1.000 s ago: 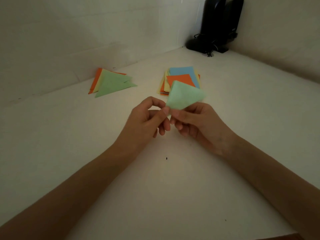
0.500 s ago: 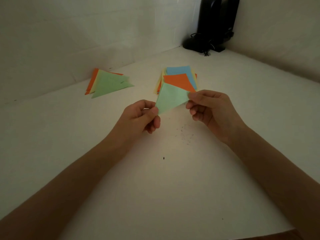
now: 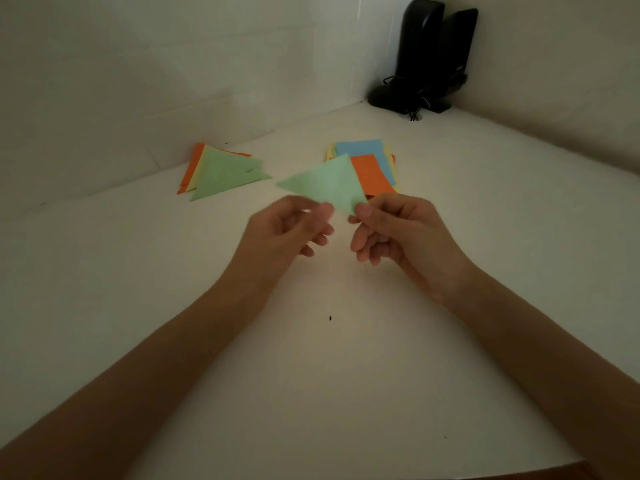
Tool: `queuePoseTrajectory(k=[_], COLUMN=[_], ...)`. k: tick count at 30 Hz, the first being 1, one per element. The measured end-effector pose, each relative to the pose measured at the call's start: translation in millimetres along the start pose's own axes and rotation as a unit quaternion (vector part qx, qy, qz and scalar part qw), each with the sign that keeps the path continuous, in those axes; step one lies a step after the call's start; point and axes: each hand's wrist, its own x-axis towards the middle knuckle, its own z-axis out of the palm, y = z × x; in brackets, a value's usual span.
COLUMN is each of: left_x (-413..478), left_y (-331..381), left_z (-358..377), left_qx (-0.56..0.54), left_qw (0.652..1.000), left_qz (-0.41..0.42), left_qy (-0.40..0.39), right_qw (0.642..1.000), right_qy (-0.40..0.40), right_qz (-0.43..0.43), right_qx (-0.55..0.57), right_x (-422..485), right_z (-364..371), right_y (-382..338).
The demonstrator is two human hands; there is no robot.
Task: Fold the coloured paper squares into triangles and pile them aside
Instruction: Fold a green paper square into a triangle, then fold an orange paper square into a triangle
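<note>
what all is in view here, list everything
triangle: one, green, held up between both hands
triangle pile: several, orange, yellow and green, far left on the table
square stack: several, blue and orange on top, yellow beneath, behind the triangle
speakers: two, black, far corner
speck: one, dark, on the table between the forearms
table: one, white
left hand: pinches the triangle's lower edge
right hand: pinches its near corner
</note>
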Motion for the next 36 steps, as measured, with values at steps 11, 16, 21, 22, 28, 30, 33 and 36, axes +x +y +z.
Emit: queuePoseTrajectory(k=[11,16,21,22,28,30,33,36], left_x=[13,16,30,34,43,46,52,60], left_y=[-2,-7,-7,-8,-25,-23,-24,-29], left_z=[-23,-37,-64,-72,-103,-102,-99,-103], left_qx=[-0.096,0.103,0.152,0.153,0.386,0.488,0.562,0.546], left_qw=[0.992,0.994,0.981,0.975,0.879,0.82,0.777,0.786], left_qz=[-0.046,0.013,0.046,0.048,0.019,-0.02,-0.055,-0.083], left_qy=[0.062,0.025,0.113,0.154,0.28,0.298,0.277,0.277], right_qw=[0.998,0.995,0.967,0.952,0.829,0.789,0.757,0.735], right_qy=[-0.005,0.012,0.108,0.134,0.131,0.102,0.122,0.159], right_qz=[0.02,0.017,-0.068,-0.093,-0.139,-0.13,-0.132,-0.153], right_qx=[-0.067,-0.094,-0.222,-0.26,-0.526,-0.592,-0.628,-0.641], right_x=[0,0,6,9,32,39,49,55], right_z=[2,0,-7,-10,-28,-30,-27,-27], right_y=[1,4,7,8,21,27,26,24])
